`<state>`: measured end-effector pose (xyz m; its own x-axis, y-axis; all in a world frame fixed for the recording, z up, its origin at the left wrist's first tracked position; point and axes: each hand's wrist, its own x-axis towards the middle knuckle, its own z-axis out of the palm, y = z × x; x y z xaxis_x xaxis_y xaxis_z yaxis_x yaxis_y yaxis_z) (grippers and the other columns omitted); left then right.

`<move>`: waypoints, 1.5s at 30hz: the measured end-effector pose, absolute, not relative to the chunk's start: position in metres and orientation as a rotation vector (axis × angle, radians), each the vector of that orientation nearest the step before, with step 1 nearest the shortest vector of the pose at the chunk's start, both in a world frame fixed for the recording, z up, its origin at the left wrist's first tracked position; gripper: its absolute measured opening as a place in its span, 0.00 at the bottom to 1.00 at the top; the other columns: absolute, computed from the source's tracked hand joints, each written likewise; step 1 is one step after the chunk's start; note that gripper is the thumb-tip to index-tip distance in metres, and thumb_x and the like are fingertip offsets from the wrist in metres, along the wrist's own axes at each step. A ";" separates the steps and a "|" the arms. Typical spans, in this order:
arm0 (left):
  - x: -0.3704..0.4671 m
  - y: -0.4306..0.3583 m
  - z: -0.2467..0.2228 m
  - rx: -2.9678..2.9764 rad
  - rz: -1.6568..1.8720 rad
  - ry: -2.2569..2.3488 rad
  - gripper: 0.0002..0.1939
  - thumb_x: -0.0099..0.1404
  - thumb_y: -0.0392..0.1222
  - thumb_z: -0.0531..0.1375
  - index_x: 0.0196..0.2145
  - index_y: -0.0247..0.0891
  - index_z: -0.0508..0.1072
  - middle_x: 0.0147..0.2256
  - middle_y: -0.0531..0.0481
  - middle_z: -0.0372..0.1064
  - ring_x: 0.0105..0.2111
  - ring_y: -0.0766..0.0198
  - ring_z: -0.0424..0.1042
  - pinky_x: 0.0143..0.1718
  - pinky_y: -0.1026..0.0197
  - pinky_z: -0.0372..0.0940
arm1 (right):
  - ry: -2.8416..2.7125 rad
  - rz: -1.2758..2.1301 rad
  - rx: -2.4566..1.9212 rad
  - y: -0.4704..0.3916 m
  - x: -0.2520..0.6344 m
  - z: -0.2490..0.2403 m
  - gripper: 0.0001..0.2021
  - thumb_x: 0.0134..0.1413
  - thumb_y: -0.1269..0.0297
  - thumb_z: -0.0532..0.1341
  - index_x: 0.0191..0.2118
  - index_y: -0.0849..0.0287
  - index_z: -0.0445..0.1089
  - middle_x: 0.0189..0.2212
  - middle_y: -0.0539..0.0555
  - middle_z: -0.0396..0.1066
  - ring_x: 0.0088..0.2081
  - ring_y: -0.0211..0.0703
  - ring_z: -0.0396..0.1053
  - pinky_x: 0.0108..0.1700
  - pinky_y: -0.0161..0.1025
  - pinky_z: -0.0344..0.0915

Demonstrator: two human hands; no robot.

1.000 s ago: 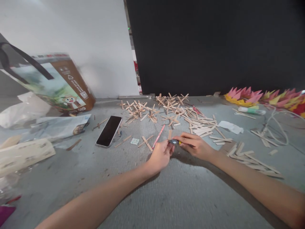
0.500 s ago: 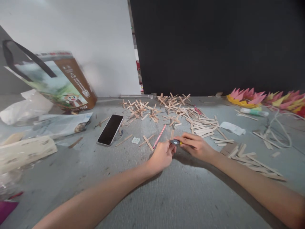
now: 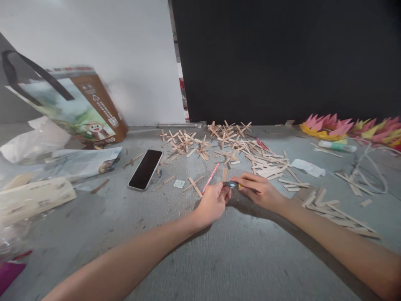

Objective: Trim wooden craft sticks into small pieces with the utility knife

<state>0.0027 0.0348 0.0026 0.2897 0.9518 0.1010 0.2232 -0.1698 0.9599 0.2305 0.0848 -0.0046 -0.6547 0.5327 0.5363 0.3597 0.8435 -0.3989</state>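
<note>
My left hand (image 3: 213, 202) is closed, thumb and fingers pinched around the lower end of a wooden craft stick (image 3: 224, 174) that points away from me. My right hand (image 3: 261, 192) grips a small dark-and-yellow tool (image 3: 232, 184), whose exact kind I cannot make out. Its dark front end meets the stick at the left fingertips. Just beyond the left hand lies a pink-and-white striped pencil (image 3: 210, 178). Beside that, two craft sticks form a cross (image 3: 196, 186).
A heap of crossed sticks (image 3: 184, 142) lies at the back, loose sticks (image 3: 332, 211) to the right. A phone (image 3: 145, 170) and printed bag (image 3: 90, 108) are on the left. A glue stick (image 3: 336, 146), white cable (image 3: 369, 167) and pink paper flower (image 3: 327, 125) sit far right.
The dark-and-yellow tool and the right hand have shifted very slightly. Both hands keep their grips. The whole view has turned a little.
</note>
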 end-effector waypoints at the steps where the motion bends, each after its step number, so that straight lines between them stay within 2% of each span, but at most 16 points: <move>1: 0.003 0.036 0.001 1.617 0.966 1.112 0.20 0.74 0.52 0.53 0.26 0.39 0.63 0.22 0.54 0.59 0.22 0.68 0.56 0.25 0.65 0.52 | -2.353 0.332 -0.649 0.084 0.230 -0.004 0.18 0.74 0.62 0.55 0.64 0.54 0.70 0.41 0.56 0.72 0.37 0.42 0.70 0.41 0.39 0.69; 9: 0.002 0.035 0.002 1.660 0.973 1.149 0.17 0.74 0.47 0.52 0.27 0.39 0.63 0.23 0.53 0.60 0.24 0.67 0.58 0.27 0.64 0.53 | -2.359 0.257 -0.632 0.078 0.228 0.002 0.19 0.74 0.65 0.55 0.65 0.53 0.68 0.38 0.55 0.70 0.35 0.42 0.68 0.37 0.38 0.67; 14: 0.002 0.032 0.008 1.626 0.968 1.135 0.20 0.76 0.52 0.50 0.29 0.39 0.64 0.23 0.54 0.58 0.24 0.67 0.58 0.27 0.64 0.53 | -2.365 0.114 -0.716 0.075 0.228 0.003 0.18 0.75 0.63 0.53 0.63 0.55 0.70 0.35 0.55 0.72 0.31 0.41 0.68 0.32 0.37 0.66; 18: 0.002 0.033 0.009 1.502 0.971 1.061 0.24 0.75 0.60 0.48 0.30 0.39 0.64 0.22 0.58 0.53 0.22 0.68 0.53 0.24 0.64 0.49 | -2.342 0.062 -0.775 0.074 0.228 0.002 0.17 0.75 0.62 0.53 0.61 0.56 0.72 0.34 0.55 0.73 0.29 0.40 0.69 0.31 0.36 0.66; 21: 0.001 0.035 0.007 1.445 0.982 1.020 0.26 0.74 0.64 0.49 0.30 0.39 0.63 0.21 0.59 0.50 0.21 0.69 0.50 0.24 0.65 0.47 | -2.337 0.101 -0.815 0.075 0.229 0.000 0.16 0.75 0.62 0.53 0.60 0.55 0.72 0.37 0.56 0.77 0.32 0.42 0.73 0.32 0.38 0.69; 24: 0.000 0.033 0.007 1.437 0.964 1.018 0.28 0.73 0.66 0.49 0.30 0.39 0.63 0.21 0.59 0.50 0.21 0.69 0.48 0.24 0.64 0.46 | -2.191 0.141 -0.904 0.080 0.230 -0.002 0.16 0.75 0.63 0.52 0.58 0.56 0.73 0.43 0.59 0.79 0.40 0.46 0.77 0.41 0.42 0.74; 27: 0.000 0.031 0.010 1.457 0.913 1.004 0.27 0.73 0.66 0.49 0.30 0.39 0.64 0.20 0.60 0.48 0.20 0.69 0.48 0.23 0.64 0.46 | -2.078 0.150 -0.939 0.083 0.231 0.000 0.15 0.75 0.64 0.52 0.55 0.57 0.74 0.46 0.60 0.79 0.45 0.49 0.78 0.48 0.44 0.74; 29: 0.000 0.030 0.011 1.467 0.889 0.998 0.27 0.74 0.64 0.49 0.31 0.38 0.65 0.20 0.60 0.48 0.20 0.69 0.48 0.23 0.64 0.46 | -2.089 0.199 -0.920 0.080 0.230 0.004 0.14 0.74 0.62 0.53 0.54 0.57 0.74 0.45 0.61 0.79 0.43 0.48 0.78 0.45 0.43 0.73; 31: 0.001 0.030 0.011 1.477 0.861 0.983 0.24 0.75 0.62 0.50 0.33 0.38 0.66 0.20 0.60 0.50 0.20 0.70 0.49 0.23 0.65 0.47 | -2.071 0.310 -0.940 0.075 0.226 0.010 0.13 0.72 0.59 0.55 0.52 0.58 0.74 0.40 0.58 0.79 0.36 0.45 0.76 0.38 0.40 0.72; 33: 0.002 0.031 0.009 1.476 0.824 0.931 0.21 0.74 0.60 0.52 0.37 0.38 0.65 0.21 0.61 0.51 0.20 0.70 0.50 0.23 0.65 0.48 | -2.020 0.491 -1.011 0.068 0.219 0.019 0.13 0.69 0.54 0.59 0.46 0.57 0.75 0.30 0.52 0.75 0.25 0.39 0.67 0.29 0.36 0.66; 34: 0.003 0.032 0.007 1.467 0.810 0.899 0.19 0.74 0.59 0.53 0.40 0.38 0.64 0.21 0.62 0.52 0.19 0.70 0.51 0.22 0.66 0.48 | -1.979 0.587 -1.049 0.066 0.216 0.024 0.13 0.68 0.52 0.61 0.42 0.57 0.75 0.26 0.50 0.72 0.23 0.38 0.64 0.26 0.35 0.63; 37: 0.004 0.032 0.005 1.433 0.778 0.843 0.19 0.74 0.59 0.55 0.44 0.39 0.59 0.20 0.64 0.51 0.18 0.70 0.50 0.22 0.67 0.48 | -1.858 0.818 -1.111 0.061 0.206 0.036 0.15 0.63 0.50 0.64 0.35 0.58 0.73 0.24 0.48 0.68 0.26 0.38 0.62 0.28 0.35 0.62; 40: 0.005 0.031 0.007 1.389 0.766 0.828 0.19 0.73 0.59 0.55 0.42 0.41 0.56 0.19 0.66 0.50 0.18 0.71 0.49 0.22 0.67 0.47 | -1.881 0.986 -1.092 0.058 0.202 0.041 0.17 0.63 0.48 0.64 0.32 0.58 0.72 0.26 0.49 0.67 0.29 0.39 0.62 0.32 0.36 0.62; 45: 0.004 0.031 0.013 1.385 0.777 0.854 0.17 0.74 0.58 0.56 0.40 0.41 0.59 0.19 0.64 0.57 0.18 0.71 0.52 0.22 0.67 0.50 | -1.849 1.033 -1.210 0.054 0.202 0.038 0.20 0.62 0.46 0.63 0.30 0.58 0.71 0.24 0.48 0.63 0.28 0.39 0.59 0.31 0.36 0.57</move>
